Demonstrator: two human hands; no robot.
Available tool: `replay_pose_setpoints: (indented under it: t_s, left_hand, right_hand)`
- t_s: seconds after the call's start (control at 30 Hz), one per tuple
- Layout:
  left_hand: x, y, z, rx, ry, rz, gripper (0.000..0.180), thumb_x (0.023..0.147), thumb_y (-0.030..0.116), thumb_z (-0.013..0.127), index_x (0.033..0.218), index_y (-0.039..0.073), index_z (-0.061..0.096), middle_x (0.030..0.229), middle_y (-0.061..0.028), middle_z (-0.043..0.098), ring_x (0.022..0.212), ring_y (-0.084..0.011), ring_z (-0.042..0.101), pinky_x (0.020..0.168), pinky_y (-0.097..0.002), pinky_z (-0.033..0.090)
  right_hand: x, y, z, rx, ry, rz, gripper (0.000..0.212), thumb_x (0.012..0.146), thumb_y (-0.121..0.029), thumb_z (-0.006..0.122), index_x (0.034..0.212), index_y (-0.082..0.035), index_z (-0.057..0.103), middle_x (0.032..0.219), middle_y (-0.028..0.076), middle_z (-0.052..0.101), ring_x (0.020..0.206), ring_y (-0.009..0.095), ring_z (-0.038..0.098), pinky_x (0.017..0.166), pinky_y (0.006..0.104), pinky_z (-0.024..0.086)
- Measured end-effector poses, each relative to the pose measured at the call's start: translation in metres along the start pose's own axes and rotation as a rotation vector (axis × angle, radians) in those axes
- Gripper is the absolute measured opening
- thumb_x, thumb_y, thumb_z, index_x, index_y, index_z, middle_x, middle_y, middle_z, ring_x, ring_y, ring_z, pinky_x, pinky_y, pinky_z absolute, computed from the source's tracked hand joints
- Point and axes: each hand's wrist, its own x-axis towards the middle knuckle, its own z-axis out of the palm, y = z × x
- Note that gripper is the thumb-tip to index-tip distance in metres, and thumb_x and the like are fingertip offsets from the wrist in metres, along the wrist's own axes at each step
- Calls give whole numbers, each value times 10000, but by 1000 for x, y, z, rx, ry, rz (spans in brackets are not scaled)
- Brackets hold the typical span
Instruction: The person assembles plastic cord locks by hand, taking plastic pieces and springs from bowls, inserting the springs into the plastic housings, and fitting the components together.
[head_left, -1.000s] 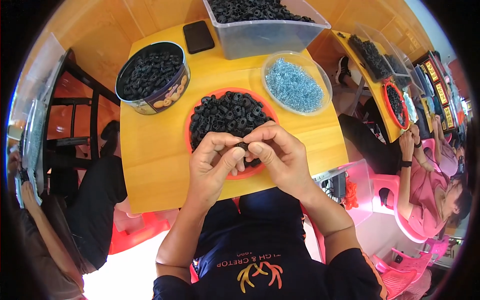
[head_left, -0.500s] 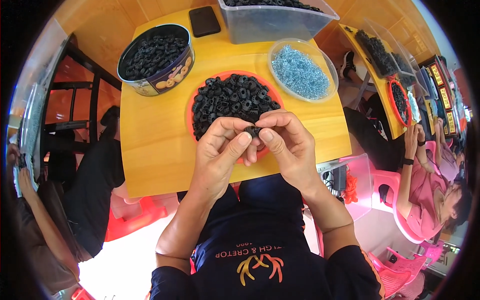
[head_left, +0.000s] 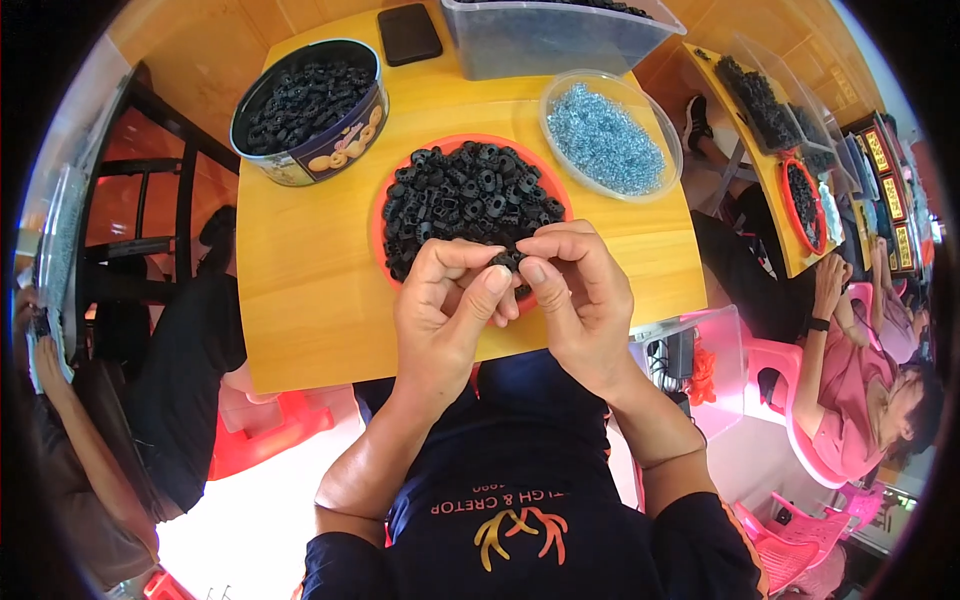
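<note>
A small black plastic part [head_left: 508, 261] is pinched between the fingertips of both my hands, over the near rim of a red-orange bowl. My left hand [head_left: 450, 305] grips its left side with thumb and forefinger; my right hand [head_left: 580, 295] does the same on the right. The fingers cover most of the part. Behind my hands, the bowl [head_left: 379, 225] is heaped with similar black plastic parts [head_left: 465, 195]. To its right, a round clear tub [head_left: 672, 170] holds many small, shiny bluish metal pieces [head_left: 605, 140], too small to make out singly.
A round tin [head_left: 350, 145] full of black parts stands at the back left of the yellow table [head_left: 310, 300]. Behind lie a black phone-like slab [head_left: 410, 34] and a large clear bin [head_left: 560, 48]. Co-workers sit on both sides, one in pink [head_left: 860, 415] at the right.
Both hands keep their pinch on the black part, with only slight finger shifts. The table and its containers appear slightly shifted in the picture.
</note>
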Motion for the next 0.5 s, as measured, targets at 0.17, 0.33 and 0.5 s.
replay_pose_setpoints:
  t_s: [0.17, 0.33, 0.5]
  left_hand:
    - [0, -1, 4, 60, 26, 61, 131, 945, 38, 594, 1063, 8, 545, 865, -72, 611, 705, -101, 582, 620, -224, 467]
    - [3, 3, -9, 63, -95, -15, 111, 929, 10, 602, 1033, 1, 566, 853, -54, 606, 678, -87, 575, 596, -219, 458]
    - [6, 18, -11, 189, -150, -85, 80, 916, 3, 617, 992, -3, 593, 844, -38, 599, 665, -69, 560, 587, -212, 453]
  right_hand:
    - [3, -1, -5, -179, -2, -98, 133, 874, 57, 607, 1000, 20, 586, 935, 142, 580, 760, 213, 630, 636, 291, 520]
    - [13, -8, -20, -294, -153, -224, 138, 814, 77, 642, 930, 19, 593, 850, 147, 574, 760, 301, 608, 644, 340, 504]
    - [18, -20, -27, -340, -279, -268, 143, 779, 82, 661, 887, 22, 589, 850, 149, 578, 772, 320, 593, 648, 355, 493]
